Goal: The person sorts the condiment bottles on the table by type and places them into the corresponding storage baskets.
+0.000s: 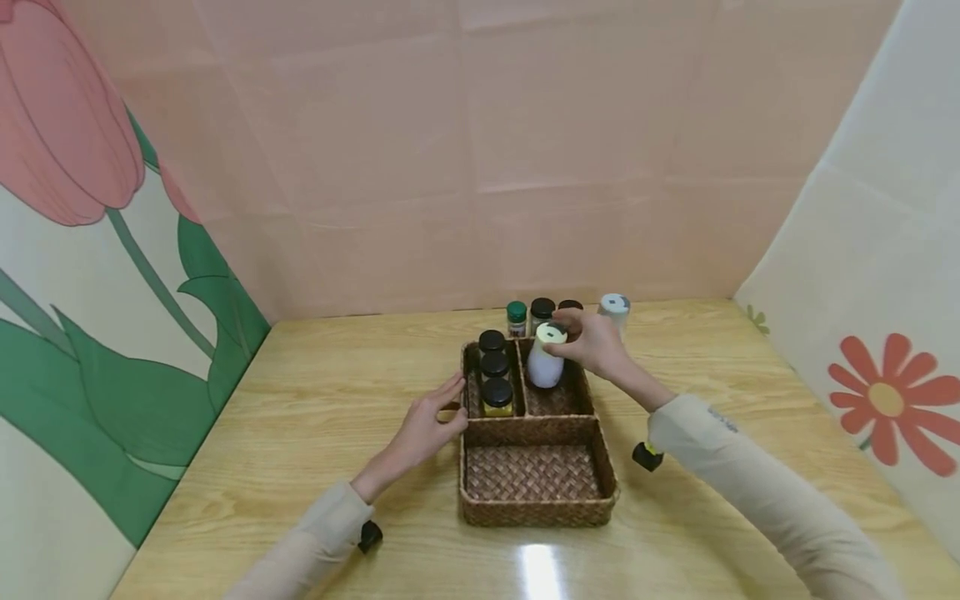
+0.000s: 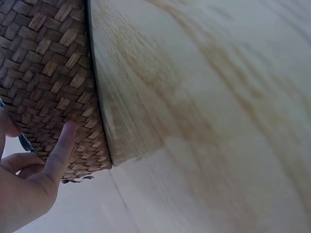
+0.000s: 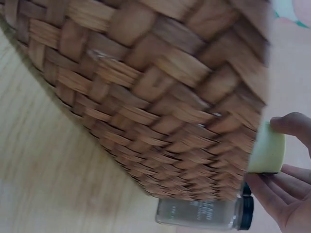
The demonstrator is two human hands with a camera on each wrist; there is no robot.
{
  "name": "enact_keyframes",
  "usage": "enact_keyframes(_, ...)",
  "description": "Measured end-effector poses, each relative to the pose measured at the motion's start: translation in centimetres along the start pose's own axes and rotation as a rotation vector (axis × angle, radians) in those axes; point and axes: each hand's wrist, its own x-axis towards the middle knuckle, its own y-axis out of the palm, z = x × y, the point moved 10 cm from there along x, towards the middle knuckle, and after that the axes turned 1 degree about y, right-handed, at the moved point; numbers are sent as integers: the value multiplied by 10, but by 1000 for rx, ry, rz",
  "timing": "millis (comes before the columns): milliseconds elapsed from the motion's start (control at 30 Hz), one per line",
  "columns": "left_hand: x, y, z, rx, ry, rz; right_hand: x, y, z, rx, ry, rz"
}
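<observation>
A woven basket (image 1: 536, 514) with three compartments stands on the table. My right hand (image 1: 592, 340) pinches a white bottle (image 1: 545, 369) by its pale yellow top, between thumb and fingers. The bottle is upright in the back right compartment; whether its base touches the floor there I cannot tell. In the right wrist view the basket wall hides the bottle's lower part. My left hand (image 1: 429, 429) touches the basket's left outer wall, one finger (image 2: 60, 150) extended against the weave. Three black-lidded jars (image 1: 497, 392) stand in a row in the back left compartment.
Behind the basket are a green-capped jar (image 1: 516, 317), two black-lidded jars (image 1: 542, 312) and another white container (image 1: 615, 308). The wooden table (image 1: 337, 367) meets a pink backdrop (image 1: 375, 208) at the back. The basket's front compartment shows its woven floor.
</observation>
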Motion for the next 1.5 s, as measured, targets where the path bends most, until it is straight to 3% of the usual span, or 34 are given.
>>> enact_keyframes(333, 0, 1, 0, 5, 0, -8, -2, 12, -1, -43, -36, -20)
enact_keyframes(567, -1, -1, -4, 12, 23, -33, -2, 16, 0, -65, -36, 17)
enact_keyframes(1067, -3, -3, -4, 8, 31, -49, -1, 23, -12, 103, -21, 47)
enact_keyframes(1500, -3, -2, 0, -4, -11, -15, -3, 29, -18, 191, -15, 89)
